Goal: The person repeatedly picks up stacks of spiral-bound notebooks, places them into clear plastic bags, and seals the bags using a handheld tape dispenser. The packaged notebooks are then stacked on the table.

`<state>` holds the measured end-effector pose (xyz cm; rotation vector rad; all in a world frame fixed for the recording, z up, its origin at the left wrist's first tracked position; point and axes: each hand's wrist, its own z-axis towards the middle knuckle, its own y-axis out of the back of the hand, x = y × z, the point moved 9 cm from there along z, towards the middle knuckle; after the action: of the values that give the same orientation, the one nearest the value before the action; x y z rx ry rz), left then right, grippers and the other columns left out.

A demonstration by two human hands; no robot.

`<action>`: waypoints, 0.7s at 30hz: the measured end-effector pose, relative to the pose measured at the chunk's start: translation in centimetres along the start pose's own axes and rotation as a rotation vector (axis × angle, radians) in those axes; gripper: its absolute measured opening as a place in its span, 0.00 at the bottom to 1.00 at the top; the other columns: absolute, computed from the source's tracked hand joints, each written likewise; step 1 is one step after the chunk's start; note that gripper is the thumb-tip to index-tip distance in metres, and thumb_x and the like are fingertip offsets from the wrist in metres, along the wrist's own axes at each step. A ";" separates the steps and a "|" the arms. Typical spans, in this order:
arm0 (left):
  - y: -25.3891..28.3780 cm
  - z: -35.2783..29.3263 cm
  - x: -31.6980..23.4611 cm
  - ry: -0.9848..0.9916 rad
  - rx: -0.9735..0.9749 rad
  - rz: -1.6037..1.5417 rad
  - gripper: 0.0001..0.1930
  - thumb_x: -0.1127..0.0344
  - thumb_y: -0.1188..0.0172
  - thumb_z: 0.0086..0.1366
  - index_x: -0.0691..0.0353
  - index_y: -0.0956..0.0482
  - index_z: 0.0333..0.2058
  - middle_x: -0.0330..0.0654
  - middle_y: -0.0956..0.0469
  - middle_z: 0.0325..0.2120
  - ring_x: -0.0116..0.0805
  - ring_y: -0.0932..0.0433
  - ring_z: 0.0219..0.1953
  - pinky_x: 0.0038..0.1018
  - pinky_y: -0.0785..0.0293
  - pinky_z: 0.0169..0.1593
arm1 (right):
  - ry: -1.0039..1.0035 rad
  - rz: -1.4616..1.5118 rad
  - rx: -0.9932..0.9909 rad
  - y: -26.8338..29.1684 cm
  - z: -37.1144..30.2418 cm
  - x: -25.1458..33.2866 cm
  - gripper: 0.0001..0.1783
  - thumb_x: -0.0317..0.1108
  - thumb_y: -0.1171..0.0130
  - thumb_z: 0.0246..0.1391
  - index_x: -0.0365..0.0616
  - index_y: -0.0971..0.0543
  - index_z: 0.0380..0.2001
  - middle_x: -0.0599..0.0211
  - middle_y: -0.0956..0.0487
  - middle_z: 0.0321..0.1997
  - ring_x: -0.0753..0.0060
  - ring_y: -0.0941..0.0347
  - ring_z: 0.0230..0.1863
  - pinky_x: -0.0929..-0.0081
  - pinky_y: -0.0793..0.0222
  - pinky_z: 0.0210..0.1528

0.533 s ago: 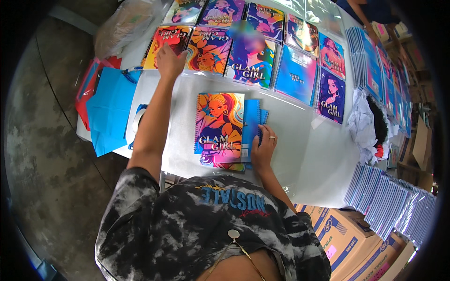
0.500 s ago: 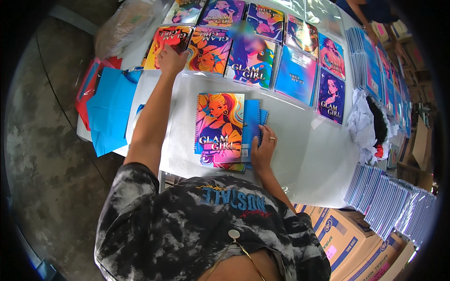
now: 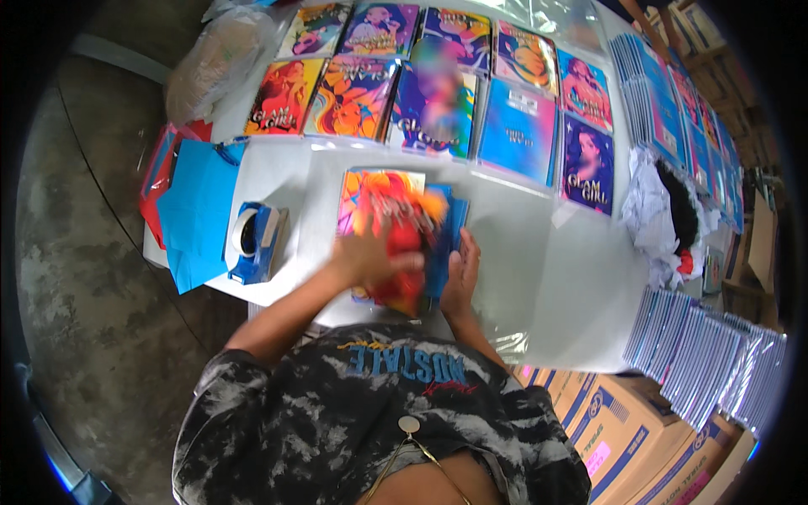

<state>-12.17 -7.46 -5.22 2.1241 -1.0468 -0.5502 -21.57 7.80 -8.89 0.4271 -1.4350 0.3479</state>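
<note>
My left hand (image 3: pixel 366 257), smeared by motion, grips a red and orange spiral notebook (image 3: pixel 408 223) over a small pile in front of me. Part of a notebook with an orange illustrated cover (image 3: pixel 348 192) shows at the pile's left. Blue notebooks (image 3: pixel 455 215) stick out at its right. Against that right side rests my right hand (image 3: pixel 459 276), fingers stretched out and holding nothing. Beyond the pile lie rows of notebooks, including a red and yellow one (image 3: pixel 284 97), a purple one (image 3: pixel 587 164) and a blue one lying back side up (image 3: pixel 515 130).
A blue tape dispenser (image 3: pixel 257 242) stands at the left of the white table (image 3: pixel 539 278), near blue sheets (image 3: pixel 200 206) and a plastic bag (image 3: pixel 220 67). To the right are crumpled paper (image 3: pixel 652 206), notebook stacks (image 3: pixel 699 358) and cardboard boxes (image 3: pixel 614 438).
My left hand has come back from the far-left row to the pile with a red notebook. My right hand stays by the pile. The tape dispenser now shows.
</note>
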 end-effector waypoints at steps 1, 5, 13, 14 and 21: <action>-1.9 -0.2 -1.1 -0.054 -0.077 -0.022 0.55 0.22 0.55 0.45 0.52 0.56 0.64 0.58 0.57 0.63 0.56 0.28 0.49 0.46 0.31 0.47 | -0.046 0.108 -0.041 0.2 0.3 -0.5 0.24 0.29 0.56 0.54 0.36 0.36 0.55 0.50 0.40 0.59 0.54 0.43 0.61 0.64 0.49 0.62; 5.2 2.0 0.7 -0.082 -0.003 -0.140 0.40 0.32 0.47 0.51 0.53 0.37 0.57 0.54 0.32 0.51 0.48 0.25 0.46 0.40 0.27 0.43 | 0.051 -0.304 -0.037 1.5 5.3 2.3 0.27 0.28 0.51 0.51 0.36 0.38 0.56 0.51 0.36 0.56 0.57 0.42 0.60 0.65 0.47 0.60; 27.3 29.0 21.6 0.018 -0.920 -0.290 0.30 0.53 0.46 0.59 0.62 0.38 0.56 0.59 0.28 0.45 0.53 0.29 0.48 0.41 0.32 0.49 | 0.093 -0.746 -0.104 -3.9 38.6 0.1 0.26 0.44 0.41 0.47 0.34 0.27 0.44 0.46 0.24 0.40 0.48 0.28 0.43 0.58 0.34 0.47; 27.5 30.7 22.8 0.077 -0.907 -0.279 0.30 0.53 0.46 0.59 0.59 0.40 0.57 0.58 0.27 0.44 0.53 0.28 0.48 0.41 0.33 0.50 | -0.122 -0.858 0.038 -5.3 41.0 -1.8 0.41 0.53 0.37 0.41 0.33 0.33 0.51 0.42 0.29 0.48 0.44 0.34 0.52 0.55 0.39 0.53; 28.7 32.9 20.0 0.217 -0.739 0.057 0.23 0.60 0.50 0.59 0.52 0.33 0.54 0.55 0.30 0.44 0.54 0.29 0.46 0.42 0.29 0.44 | -0.200 -1.130 0.035 -10.7 41.1 -3.7 0.68 0.58 0.28 0.26 0.34 0.55 0.62 0.40 0.46 0.62 0.44 0.53 0.65 0.51 0.58 0.63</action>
<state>-35.91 -49.12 -7.31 1.4557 -0.6397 -0.5543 -52.72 -21.33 -9.91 1.2300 -1.1642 -0.5966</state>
